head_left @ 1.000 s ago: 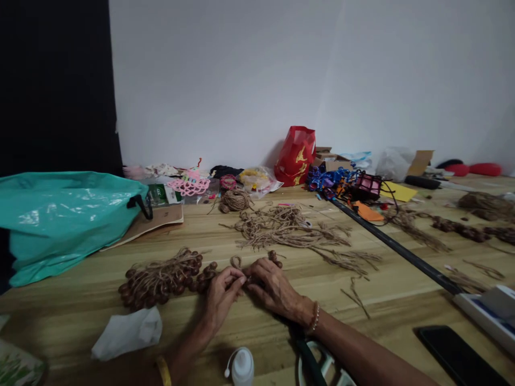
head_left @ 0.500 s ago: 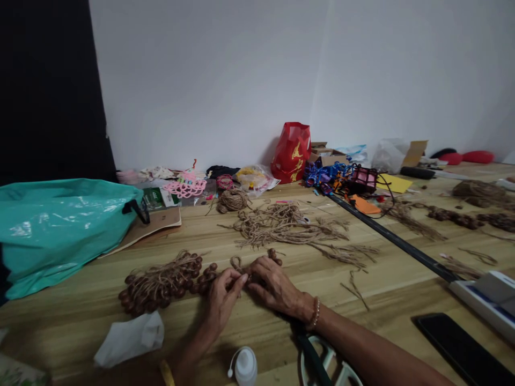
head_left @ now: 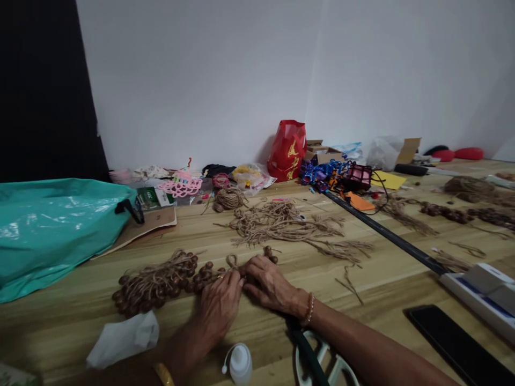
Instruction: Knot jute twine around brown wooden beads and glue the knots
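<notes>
Both hands meet over a strand of brown beads and twine at the middle of the table. My left hand (head_left: 220,305) has its back turned up and its fingers pressed together on the strand. Touching it on the right, my right hand (head_left: 270,284) is curled over the same twine. A twine loop (head_left: 232,261) rises just beyond the fingertips. Dark brown beads (head_left: 156,284) with tangled twine lie to the left, and a few beads (head_left: 270,254) show past my right hand. The fingertips' exact hold is hidden.
A white squeeze bottle (head_left: 240,364), scissors (head_left: 317,359) and white tissue (head_left: 124,339) lie near the front. Loose twine (head_left: 281,222) spreads beyond my hands. A teal bag (head_left: 60,230) is at left, a red bag (head_left: 287,153) by the wall, a black phone (head_left: 454,340) at right.
My left hand has rolled over so its back faces up, its fingers now closer to my right hand. The whole view has shifted slightly.
</notes>
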